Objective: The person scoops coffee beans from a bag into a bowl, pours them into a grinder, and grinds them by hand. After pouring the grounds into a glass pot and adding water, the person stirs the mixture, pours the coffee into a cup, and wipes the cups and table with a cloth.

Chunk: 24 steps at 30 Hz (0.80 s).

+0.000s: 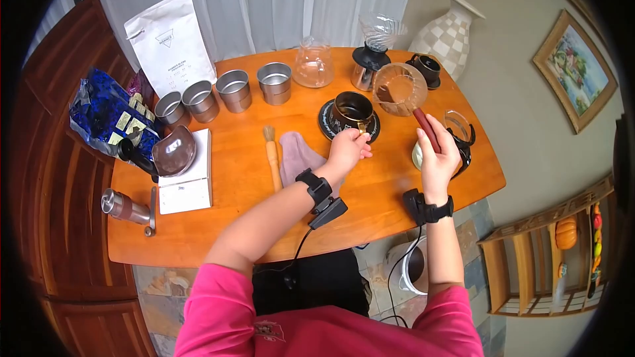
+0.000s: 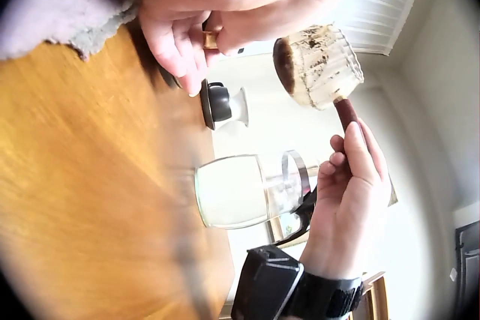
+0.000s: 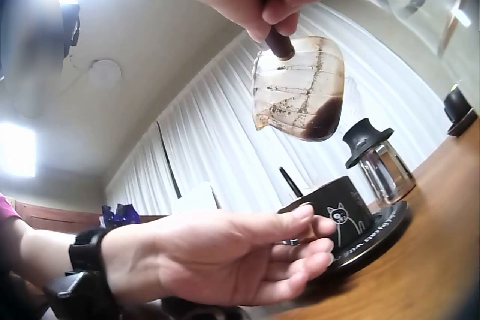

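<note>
With the black cup [image 1: 352,110] as our landmark, we see the glass pot [image 1: 401,88] held up off the table [image 1: 258,225], to the right of the cup and slightly beyond it. Its brown handle [image 1: 426,130] slants down and right toward the person, so the long axis runs from the right hand [image 1: 439,158] out to the glass bowl, which points away and to the left. The right hand is closed around that handle. The left hand [image 1: 348,152] pinches the cup's gold handle [image 1: 363,127] between thumb and finger; the cup rests on its saucer [image 1: 325,123].

In the pot we find a dark brown mass gathered at the side nearest the table, with dark specks streaking the glass. The cup's inside looks dark, and we cannot tell whether it holds anything. Left of the cup stand four metal cups [image 1: 235,91]; beyond it are a clear pitcher [image 1: 313,67] and, farther right, a dripper stand [image 1: 370,59].

The left wrist view shows a black-handled jug [image 2: 234,191] with pale contents, mostly hidden behind the right hand in the head view. Only the right wrist view shows us the cat drawing [image 3: 341,216] on the cup clearly, along with the pot's small spout [image 3: 262,121].
</note>
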{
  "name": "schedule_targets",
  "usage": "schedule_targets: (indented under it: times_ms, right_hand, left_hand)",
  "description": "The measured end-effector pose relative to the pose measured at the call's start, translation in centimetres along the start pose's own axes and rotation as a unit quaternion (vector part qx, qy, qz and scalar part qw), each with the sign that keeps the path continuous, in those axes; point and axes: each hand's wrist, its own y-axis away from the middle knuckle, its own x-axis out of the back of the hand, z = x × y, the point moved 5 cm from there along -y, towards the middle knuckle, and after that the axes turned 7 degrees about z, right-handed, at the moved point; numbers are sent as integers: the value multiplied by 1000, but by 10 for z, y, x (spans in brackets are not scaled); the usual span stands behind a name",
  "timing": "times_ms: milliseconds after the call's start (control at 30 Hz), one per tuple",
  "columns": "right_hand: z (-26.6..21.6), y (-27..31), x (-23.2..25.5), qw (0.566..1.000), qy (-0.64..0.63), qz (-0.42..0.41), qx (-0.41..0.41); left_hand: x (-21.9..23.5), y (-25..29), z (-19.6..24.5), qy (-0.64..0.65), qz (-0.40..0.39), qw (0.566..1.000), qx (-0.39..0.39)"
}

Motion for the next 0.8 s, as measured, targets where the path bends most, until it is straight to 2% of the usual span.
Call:
schedule_targets:
  times_ms: [133, 233, 433, 800]
  right_hand:
    - [2, -10, -15, 994, 50, -35, 95]
    - [3, -14, -22, 988, 74, -63, 118]
    - [7, -16, -31, 964, 125, -84, 218]
    - [5, -13, -46, 932, 170, -117, 297]
  left_hand:
    - [2, 0, 0, 11, -8, 1000, -6]
    - [3, -2, -1, 9, -19, 1000, -15]
    - [0, -4, -3, 28, -33, 999, -5]
    - [0, -7, -9, 61, -41, 997, -7]
